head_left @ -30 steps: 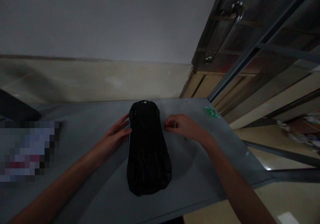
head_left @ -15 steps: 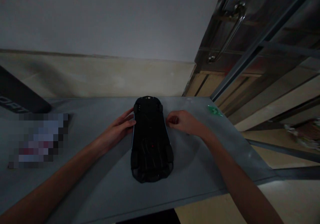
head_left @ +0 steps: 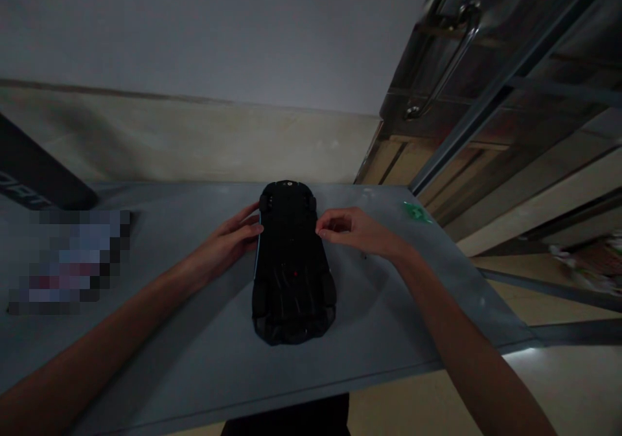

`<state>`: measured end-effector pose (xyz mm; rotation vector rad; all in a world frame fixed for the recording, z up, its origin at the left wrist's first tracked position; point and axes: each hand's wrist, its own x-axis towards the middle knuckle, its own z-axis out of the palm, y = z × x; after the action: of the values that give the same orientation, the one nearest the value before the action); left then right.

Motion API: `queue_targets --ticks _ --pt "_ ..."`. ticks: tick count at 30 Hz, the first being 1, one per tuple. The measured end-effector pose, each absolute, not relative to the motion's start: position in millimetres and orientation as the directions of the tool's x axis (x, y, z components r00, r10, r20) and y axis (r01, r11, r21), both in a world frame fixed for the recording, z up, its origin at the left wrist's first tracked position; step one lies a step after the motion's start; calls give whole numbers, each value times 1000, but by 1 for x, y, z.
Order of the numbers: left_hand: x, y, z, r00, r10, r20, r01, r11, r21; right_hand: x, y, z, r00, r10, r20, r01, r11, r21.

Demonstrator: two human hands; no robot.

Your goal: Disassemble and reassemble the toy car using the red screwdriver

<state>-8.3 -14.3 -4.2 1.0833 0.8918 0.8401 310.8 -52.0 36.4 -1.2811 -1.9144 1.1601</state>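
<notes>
Toy car, already wheels-up on the table, underside seemingly intact.
Left hand rests spread along one side; right hand curls at the other, any pinch and remaining work unclear.

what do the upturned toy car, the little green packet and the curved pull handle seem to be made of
Upturned toy car: probably moulded plastic; dull black, ridged underside.
Green packet: perhaps thin plastic film, given its glossy patches; too small to be sure.
Curved pull handle: likely polished metal, showing bright reflections.
</notes>
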Motion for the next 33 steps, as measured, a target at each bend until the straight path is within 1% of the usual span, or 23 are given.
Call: queue_targets --ticks 5,16,19,23,25,27,29,31,32,33 --pt "-8 -18 3 395 894 -210 -119 276 954 313 -45 25 -449 893 19 323 182 -929" --pt "-8 -15 -2 390 897 -208 -135 280 951 305 -46 25 -438 899 11 225 121 -967" --pt "-8 -15 -1 394 897 -198 -149 276 950 299 -46 20 -416 909 -12 189 74 -979" --pt "-7 -15 -2 409 892 -193 -158 277 948 289 -48 14 -332 940 -73 128 -32 -991" --pt "-7 -14 -3 408 891 -198 -154 281 947 291 -47 16 -329 941 -80 121 -43 -992" --pt "-8 -13 -3 391 896 -209 -150 286 947 303 -46 24 -345 938 -40 173 22 -985" --pt "-8 -14 -3 374 901 -221 -142 291 946 324 -43 34 -317 948 39 308 141 -941" --pt "-8 -14 -1 370 902 -223 -134 290 948 348 -40 42 -241 963 120 499 229 -836" --pt "-8 -15 0 375 901 -221 -131 287 949 360 -39 44 -221 968 119 594 230 -771" --pt "-7 -15 1 380 899 -217 -130 284 950 370 -39 45 -217 973 78 670 206 -713"
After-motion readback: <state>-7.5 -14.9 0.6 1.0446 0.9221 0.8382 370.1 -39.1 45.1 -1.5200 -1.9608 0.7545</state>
